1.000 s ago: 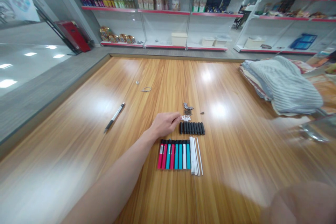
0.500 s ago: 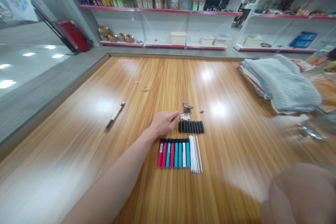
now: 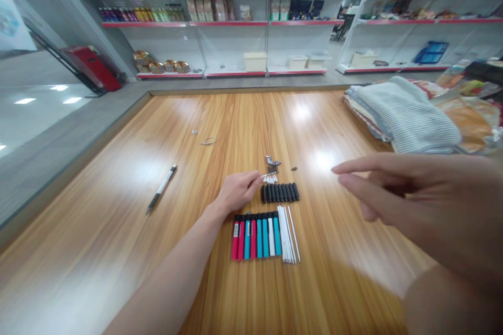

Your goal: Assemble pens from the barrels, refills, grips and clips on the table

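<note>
My left hand (image 3: 236,192) reaches across the wooden table (image 3: 118,251) and pinches a small white pen part (image 3: 269,174) beside a little pile of white tips (image 3: 269,180). Just right of it lies a row of black pen caps (image 3: 280,193). Nearer me lie red, teal and white pen barrels (image 3: 255,229) side by side, with thin white refills (image 3: 288,226) next to them. My right hand (image 3: 416,204) hovers close to the camera at the right, fingers stretched out, holding nothing.
An assembled pen (image 3: 161,189) lies alone at the left. A small ring (image 3: 194,132) and a wire loop (image 3: 208,141) lie further back, small metal springs (image 3: 272,160) near the middle. Folded cloths (image 3: 404,112) are stacked at the right. Store shelves (image 3: 231,23) line the back wall.
My right hand has risen from the lower right corner into view with fingers extended to the left. My left hand has lifted a white part from the pile.
</note>
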Demonstrator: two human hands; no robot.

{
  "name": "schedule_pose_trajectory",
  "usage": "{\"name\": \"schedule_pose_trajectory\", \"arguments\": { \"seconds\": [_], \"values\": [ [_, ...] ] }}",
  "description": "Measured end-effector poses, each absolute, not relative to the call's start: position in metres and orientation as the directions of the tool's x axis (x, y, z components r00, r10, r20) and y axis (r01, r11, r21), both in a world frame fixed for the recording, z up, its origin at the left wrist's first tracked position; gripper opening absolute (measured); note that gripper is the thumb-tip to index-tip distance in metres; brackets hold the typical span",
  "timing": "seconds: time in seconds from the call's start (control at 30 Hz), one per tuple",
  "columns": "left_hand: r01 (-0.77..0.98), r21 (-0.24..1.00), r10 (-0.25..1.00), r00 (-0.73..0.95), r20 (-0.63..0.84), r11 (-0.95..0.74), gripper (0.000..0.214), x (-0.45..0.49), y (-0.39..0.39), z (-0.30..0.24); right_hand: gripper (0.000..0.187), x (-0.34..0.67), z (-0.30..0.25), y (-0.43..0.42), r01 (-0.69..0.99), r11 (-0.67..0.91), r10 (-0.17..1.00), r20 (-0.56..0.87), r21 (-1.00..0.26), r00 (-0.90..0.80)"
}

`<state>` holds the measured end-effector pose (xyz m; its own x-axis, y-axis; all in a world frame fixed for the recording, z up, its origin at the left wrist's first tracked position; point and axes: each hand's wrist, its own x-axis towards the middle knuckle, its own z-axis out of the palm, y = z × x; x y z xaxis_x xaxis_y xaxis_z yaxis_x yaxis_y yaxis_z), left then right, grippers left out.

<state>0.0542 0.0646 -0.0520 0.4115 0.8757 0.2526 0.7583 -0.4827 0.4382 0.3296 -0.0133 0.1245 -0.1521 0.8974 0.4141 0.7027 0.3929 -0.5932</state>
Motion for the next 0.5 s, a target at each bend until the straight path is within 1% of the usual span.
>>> {"name": "schedule_pose_trajectory", "arguments": {
  "seconds": [0.03, 0.07, 0.1, 0.2, 0.3, 0.37, 0.5],
  "values": [
    [0.755, 0.444, 0.876, 0.414, 0.249, -0.483, 0.035, 0.054, 0.064, -0.051, 0.013, 0.328, 0.121, -0.004, 0.757, 0.384, 0.919, 0.301, -0.529, -0.255],
    [0.752, 0.449, 0.875, 0.417, 0.245, -0.484, 0.035, 0.054, 0.065, -0.051, 0.014, 0.325, 0.115, 0.006, 0.797, 0.368, 0.930, 0.192, -0.479, -0.314],
    [0.750, 0.452, 0.876, 0.418, 0.243, -0.483, 0.035, 0.054, 0.065, -0.050, 0.015, 0.322, 0.106, 0.017, 0.838, 0.331, 0.941, 0.082, -0.435, -0.329],
    [0.748, 0.455, 0.876, 0.420, 0.238, -0.482, 0.035, 0.054, 0.065, -0.050, 0.022, 0.313, 0.073, 0.049, 0.923, 0.186, 0.952, -0.170, -0.336, -0.254],
    [0.742, 0.459, 0.872, 0.428, 0.238, -0.489, 0.035, 0.054, 0.066, -0.050, 0.032, 0.306, 0.041, 0.074, 0.963, 0.068, 0.910, -0.380, -0.260, -0.167],
    [0.737, 0.462, 0.870, 0.431, 0.240, -0.492, 0.035, 0.054, 0.066, -0.050, 0.033, 0.304, 0.025, 0.085, 0.968, 0.013, 0.886, -0.447, -0.250, -0.127],
    [0.734, 0.466, 0.869, 0.431, 0.243, -0.494, 0.034, 0.055, 0.066, -0.051, 0.037, 0.305, 0.005, 0.093, 0.941, -0.053, 0.864, -0.488, -0.334, -0.125]
  ]
}}
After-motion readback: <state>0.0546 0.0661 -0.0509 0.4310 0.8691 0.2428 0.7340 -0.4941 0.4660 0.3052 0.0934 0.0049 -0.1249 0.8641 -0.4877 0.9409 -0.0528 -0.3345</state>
